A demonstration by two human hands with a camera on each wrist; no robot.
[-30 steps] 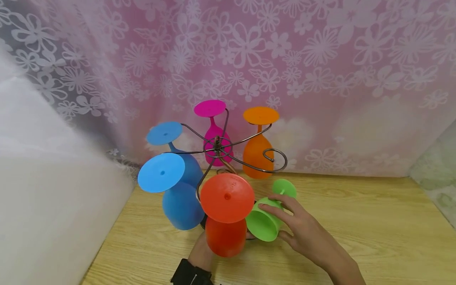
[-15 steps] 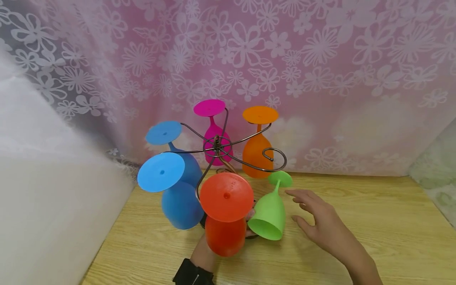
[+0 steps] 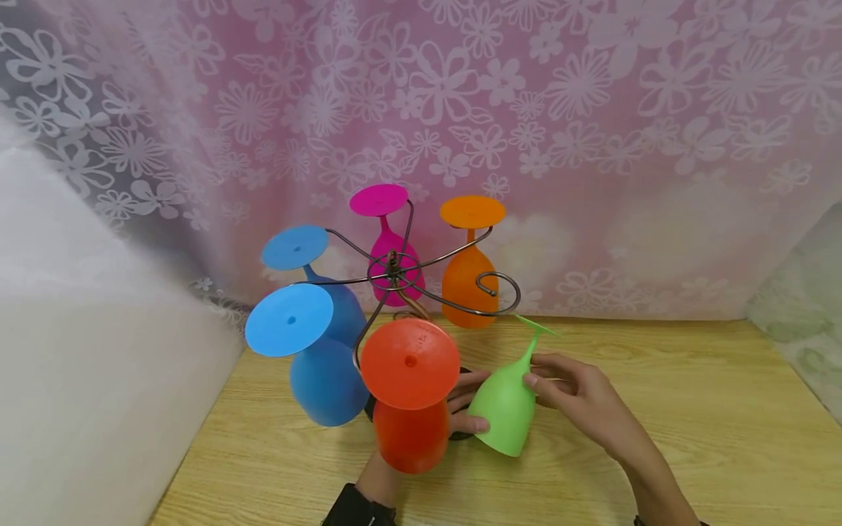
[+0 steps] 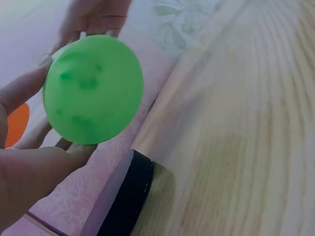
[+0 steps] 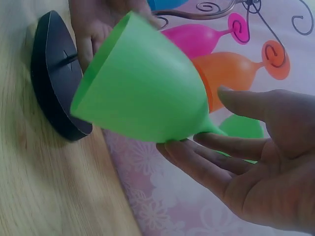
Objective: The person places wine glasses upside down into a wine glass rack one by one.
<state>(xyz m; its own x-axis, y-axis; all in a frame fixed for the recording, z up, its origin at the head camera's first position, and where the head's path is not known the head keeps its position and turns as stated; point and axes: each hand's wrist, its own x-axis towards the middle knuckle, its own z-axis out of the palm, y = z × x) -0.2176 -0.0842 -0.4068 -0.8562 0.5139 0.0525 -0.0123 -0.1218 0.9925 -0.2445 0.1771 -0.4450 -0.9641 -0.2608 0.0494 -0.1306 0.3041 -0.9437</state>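
Note:
A green goblet (image 3: 503,409) is held tilted, bowl downward, right of a wire stand (image 3: 393,272). My left hand (image 3: 463,409) reaches past the red goblet (image 3: 411,424) and grips the green bowl near its rim, thumb in front. My right hand (image 3: 585,402) has thumb and fingers round the base of the bowl and the stem; in the right wrist view its fingers (image 5: 192,160) touch there from below. The red, orange (image 3: 470,285), pink (image 3: 395,263) and two blue goblets (image 3: 329,383) hang upside down on the stand. Red hides part of my left hand.
One curled arm (image 3: 500,292) of the stand sticks out to the right with no goblet on it. The stand's black base (image 5: 56,73) rests on the wooden table (image 3: 658,424). A pink flowered curtain (image 3: 460,109) hangs behind, and a white surface (image 3: 99,351) rises at the left.
My right hand let go of the green goblet, drew away to the right, then came back to its stem. The goblet has turned and shifted slightly, held by my left hand.

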